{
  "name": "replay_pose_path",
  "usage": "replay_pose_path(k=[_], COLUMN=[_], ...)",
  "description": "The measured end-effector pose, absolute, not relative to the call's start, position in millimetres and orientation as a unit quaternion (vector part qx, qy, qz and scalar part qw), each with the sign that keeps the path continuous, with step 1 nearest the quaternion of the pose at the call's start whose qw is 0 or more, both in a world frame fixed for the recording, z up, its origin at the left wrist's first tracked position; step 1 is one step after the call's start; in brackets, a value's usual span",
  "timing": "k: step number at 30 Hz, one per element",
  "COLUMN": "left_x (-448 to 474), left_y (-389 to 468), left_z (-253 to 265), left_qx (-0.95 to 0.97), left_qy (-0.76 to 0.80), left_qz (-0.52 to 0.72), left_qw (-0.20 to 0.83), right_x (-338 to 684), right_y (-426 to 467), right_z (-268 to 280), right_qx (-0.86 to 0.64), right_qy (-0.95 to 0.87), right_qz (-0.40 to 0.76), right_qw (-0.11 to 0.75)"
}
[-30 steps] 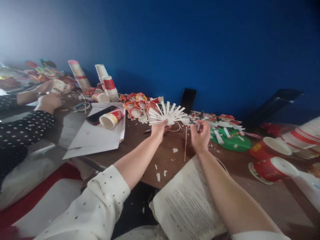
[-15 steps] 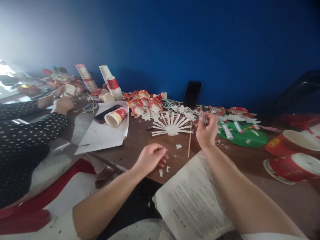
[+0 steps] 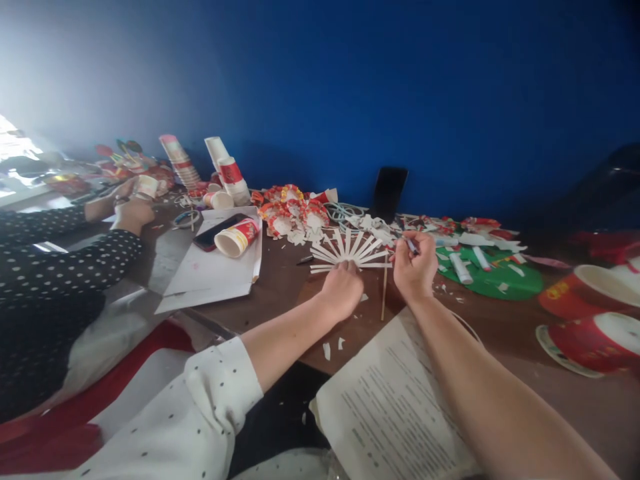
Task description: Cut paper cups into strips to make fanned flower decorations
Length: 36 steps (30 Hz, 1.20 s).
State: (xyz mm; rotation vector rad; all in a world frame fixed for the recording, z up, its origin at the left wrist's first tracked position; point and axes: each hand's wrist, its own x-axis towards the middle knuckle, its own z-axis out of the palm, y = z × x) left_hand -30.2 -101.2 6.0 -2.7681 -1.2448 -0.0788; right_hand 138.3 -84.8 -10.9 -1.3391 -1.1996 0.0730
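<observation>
A white paper fan of cut strips (image 3: 350, 245) lies on the brown table in front of me. My left hand (image 3: 344, 292) is at its near edge, fingers closed down on the middle where the strips meet; the fingertips are mostly hidden. To the right, my right hand (image 3: 416, 265) is raised a little over the table, closed round a slim pen (image 3: 411, 245) with a dark end pointing up and away. Between the two hands a thin wooden stick (image 3: 385, 293) lies on the table, touching or close to the fan's right end.
Printed paper (image 3: 385, 407) lies at the front edge. Left are a white sheet (image 3: 200, 280), a phone and a tipped paper cup (image 3: 237, 237); stacked cups (image 3: 231, 175) stand behind. A co-worker's hands (image 3: 134, 207) hold a cup. Right are a green disc (image 3: 490, 283) and red cups (image 3: 590, 343).
My left hand has moved forward and right from the bare table to the paper fan and closed on it. My right hand still grips the pen. The view has shifted slightly.
</observation>
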Motion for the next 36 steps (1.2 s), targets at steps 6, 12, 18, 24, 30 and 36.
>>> replay_pose_path(k=[6,12,18,24,30,36], left_x=[-34,-35,-35,-33,-37,-38], left_y=[-114,-119,-125,-122,-114,-106], left_z=[1,13,18,11,8,6], left_qx=[-0.919,-0.931,-0.918,-0.894,-0.884,-0.899], left_qy=[-0.387,-0.362,-0.386,-0.447,-0.452,-0.418], left_qz=[-0.059,-0.051,-0.09,-0.008,-0.014,-0.057], left_qw=[0.038,-0.015,-0.003,-0.032,-0.114,-0.121], right_x=[136,126,118,118,119,118], right_y=[-89,-97,-106,-107,-107,-107], right_z=[-5,3,9,5,3,2], right_qx=[-0.59,-0.56,-0.54,-0.536,-0.54,-0.567], right_qy=[-0.53,-0.558,-0.578,-0.584,-0.58,-0.57], right_qz=[0.043,0.033,0.0,0.024,0.046,0.05], right_qw=[0.608,0.612,0.612,0.609,0.608,0.593])
